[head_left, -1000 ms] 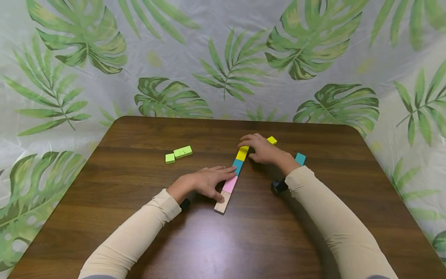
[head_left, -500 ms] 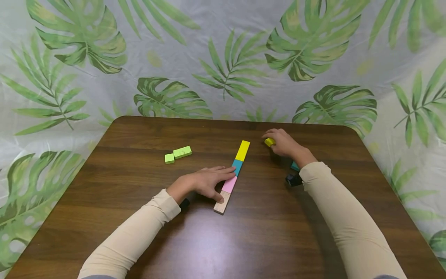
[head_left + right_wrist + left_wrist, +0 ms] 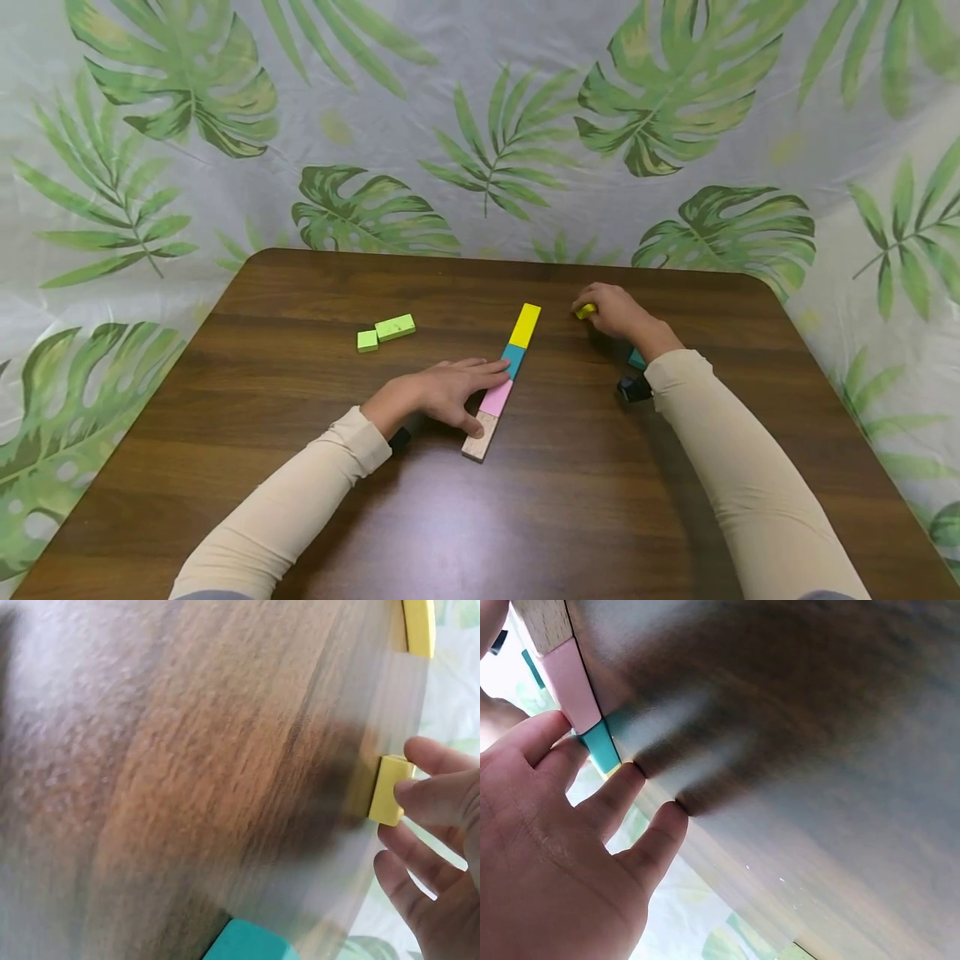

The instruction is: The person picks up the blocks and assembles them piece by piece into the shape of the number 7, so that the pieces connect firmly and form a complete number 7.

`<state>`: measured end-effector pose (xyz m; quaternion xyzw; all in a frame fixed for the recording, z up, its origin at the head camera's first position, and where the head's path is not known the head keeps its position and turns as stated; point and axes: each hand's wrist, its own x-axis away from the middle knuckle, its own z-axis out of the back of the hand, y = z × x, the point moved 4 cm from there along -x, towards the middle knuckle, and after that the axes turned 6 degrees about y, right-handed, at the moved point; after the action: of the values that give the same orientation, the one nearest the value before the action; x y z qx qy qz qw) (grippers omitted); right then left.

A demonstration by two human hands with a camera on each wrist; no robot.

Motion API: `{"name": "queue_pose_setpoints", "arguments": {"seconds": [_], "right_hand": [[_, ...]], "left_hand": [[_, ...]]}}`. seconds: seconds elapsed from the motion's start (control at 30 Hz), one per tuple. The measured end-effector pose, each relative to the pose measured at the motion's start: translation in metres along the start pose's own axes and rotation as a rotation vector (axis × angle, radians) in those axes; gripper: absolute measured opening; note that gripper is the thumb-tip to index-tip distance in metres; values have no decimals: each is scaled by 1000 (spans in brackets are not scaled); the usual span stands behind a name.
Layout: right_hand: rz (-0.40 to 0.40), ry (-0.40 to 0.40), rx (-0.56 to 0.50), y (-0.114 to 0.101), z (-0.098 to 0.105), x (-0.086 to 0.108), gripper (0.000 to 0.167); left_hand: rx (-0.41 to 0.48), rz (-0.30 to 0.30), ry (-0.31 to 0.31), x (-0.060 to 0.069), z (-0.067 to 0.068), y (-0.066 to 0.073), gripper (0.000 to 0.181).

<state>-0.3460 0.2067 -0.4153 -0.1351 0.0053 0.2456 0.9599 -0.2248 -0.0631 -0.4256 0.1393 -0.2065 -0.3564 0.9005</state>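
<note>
Left hand (image 3: 446,393), unclenched, rests on the block row (image 3: 498,395), presumably steadying it; right hand (image 3: 617,313) pinches a yellow block (image 3: 386,796), its contact with the table (image 3: 585,517) unclear.

Pink block (image 3: 497,398): one, lying flat. Plain wood block (image 3: 477,446): one, touching pink block's near end. Teal blocks (image 3: 513,360): two, one touching pink block's far end, one lying right of it. Yellow blocks (image 3: 527,325): two, both appearing beyond pink block. Light green blocks (image 3: 396,328): two, lying left of pink block. Left hand (image 3: 450,392), right hand (image 3: 613,312): one each. Sleeves (image 3: 300,492): two showing. Table (image 3: 465,533): one, lying beneath.
</note>
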Motion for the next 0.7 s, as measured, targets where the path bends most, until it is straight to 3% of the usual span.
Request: {"name": "queue_pose_setpoints", "arguments": {"seconds": [0.27,0.5,0.7], "right_hand": [[-10,4,1,1,0,-1,37],[-101,-14,-48,4,-5,-5,41],[-119,-1,-96,4,-8,-9,36]], "left_hand": [[2,10,-3,-1,-1,1,88],[-10,4,-3,-1,-2,0,88],[-10,8,-4,-1,-1,-1,88]]}}
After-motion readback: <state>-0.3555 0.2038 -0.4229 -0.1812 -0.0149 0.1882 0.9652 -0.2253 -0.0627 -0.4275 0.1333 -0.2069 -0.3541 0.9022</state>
